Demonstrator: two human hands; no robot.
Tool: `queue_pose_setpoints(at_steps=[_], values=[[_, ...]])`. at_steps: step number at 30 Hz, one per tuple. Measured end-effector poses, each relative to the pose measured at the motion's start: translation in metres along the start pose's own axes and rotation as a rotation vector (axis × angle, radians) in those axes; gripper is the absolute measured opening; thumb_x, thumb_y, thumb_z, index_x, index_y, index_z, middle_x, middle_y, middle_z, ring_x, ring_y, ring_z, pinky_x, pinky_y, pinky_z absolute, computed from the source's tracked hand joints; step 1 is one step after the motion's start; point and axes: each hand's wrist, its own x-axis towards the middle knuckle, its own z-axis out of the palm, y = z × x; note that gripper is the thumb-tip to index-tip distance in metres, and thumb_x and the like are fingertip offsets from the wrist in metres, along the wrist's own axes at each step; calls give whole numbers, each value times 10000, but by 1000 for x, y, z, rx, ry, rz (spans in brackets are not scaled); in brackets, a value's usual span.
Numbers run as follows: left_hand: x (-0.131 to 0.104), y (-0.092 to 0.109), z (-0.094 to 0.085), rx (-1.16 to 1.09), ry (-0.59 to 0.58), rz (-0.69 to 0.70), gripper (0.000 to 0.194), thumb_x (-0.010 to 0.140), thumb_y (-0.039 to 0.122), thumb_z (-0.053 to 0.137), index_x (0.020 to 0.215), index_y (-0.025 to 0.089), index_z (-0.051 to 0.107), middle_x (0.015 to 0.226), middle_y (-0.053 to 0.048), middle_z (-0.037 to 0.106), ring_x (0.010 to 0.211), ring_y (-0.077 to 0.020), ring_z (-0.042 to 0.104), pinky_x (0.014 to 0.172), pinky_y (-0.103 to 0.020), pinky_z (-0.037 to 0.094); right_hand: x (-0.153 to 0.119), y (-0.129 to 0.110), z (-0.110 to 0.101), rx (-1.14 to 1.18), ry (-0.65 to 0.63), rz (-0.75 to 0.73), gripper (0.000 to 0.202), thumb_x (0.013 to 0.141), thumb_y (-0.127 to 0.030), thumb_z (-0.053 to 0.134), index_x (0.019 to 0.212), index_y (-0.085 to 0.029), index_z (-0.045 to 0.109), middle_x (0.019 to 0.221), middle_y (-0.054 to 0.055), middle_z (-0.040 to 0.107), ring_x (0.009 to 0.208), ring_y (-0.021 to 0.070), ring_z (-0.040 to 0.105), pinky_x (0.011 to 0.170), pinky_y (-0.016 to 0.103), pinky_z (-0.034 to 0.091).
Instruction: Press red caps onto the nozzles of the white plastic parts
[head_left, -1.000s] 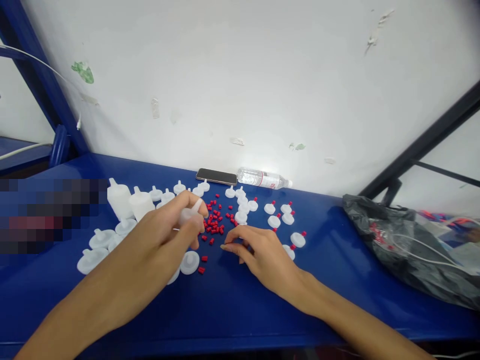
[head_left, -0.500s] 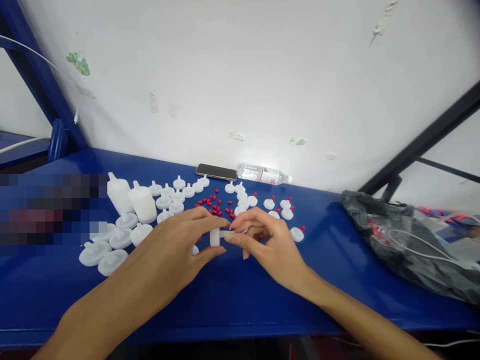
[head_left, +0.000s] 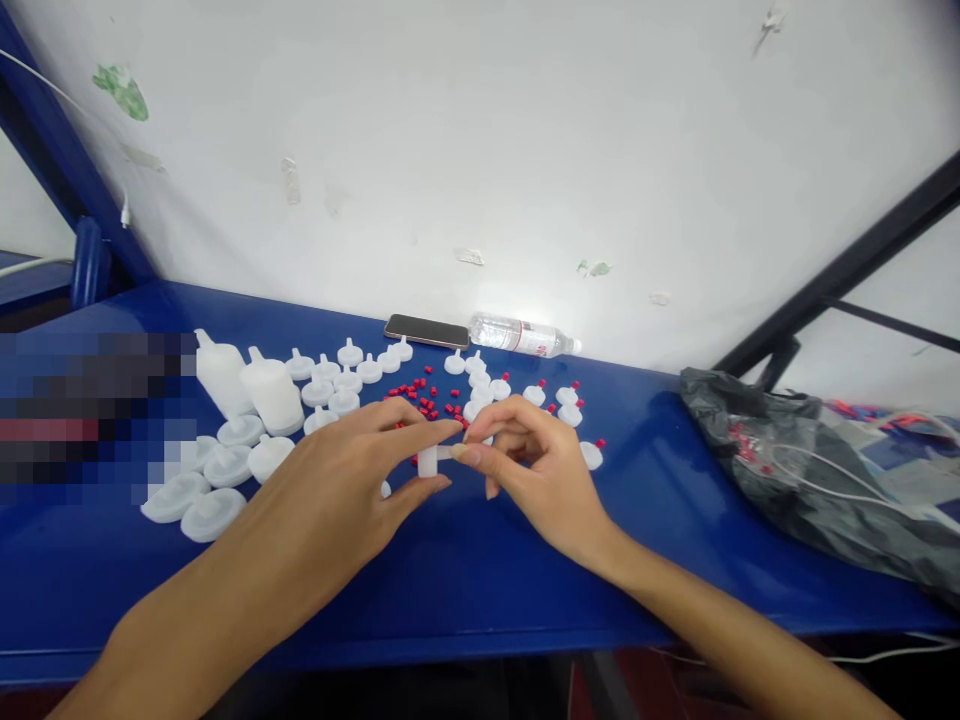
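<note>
Head view, forward-down at hands (head_left: 544, 465)

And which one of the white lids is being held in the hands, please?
The white lid gripped by the left hand, spout toward the right hand; other visible lids rest on the blue table.

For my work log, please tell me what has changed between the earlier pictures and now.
The left hand moved right, turning its white piece so the spout points right. The right hand's fingertips now meet the spout's tip. The phone and the bottle stayed in place.
</note>
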Motion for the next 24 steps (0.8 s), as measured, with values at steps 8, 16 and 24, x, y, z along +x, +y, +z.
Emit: queue_pose_setpoints(at_steps=[8,16,24], values=[[-2,8,1,50,124,89,420,1100,546,565,1249,194,739,1050,-57,836,963,-259,784,850,-389,631,-2,-2,-2,-312,-50,-209,385,1119,-338,587,759,-208,622,658,-47,624,566,88,552,583,232,414],[-4,13,19,62,202,207,204,1093,250,617,1271,158,650,1119,-76,818,994,-261,756,843,-402,602,-5,2,-4,-462,24,-421,382,1125,-211,538,744,-206,564,661,-45,596,574,94,515,597,231,398],[-4,15,17,94,204,229,213,1053,136,624,1262,179,610,1127,-75,829,924,-237,748,834,-384,603,-8,0,-3,-483,-53,-307,407,1154,-275,484,752,-223,531,673,-38,599,567,106,511,611,249,413]])
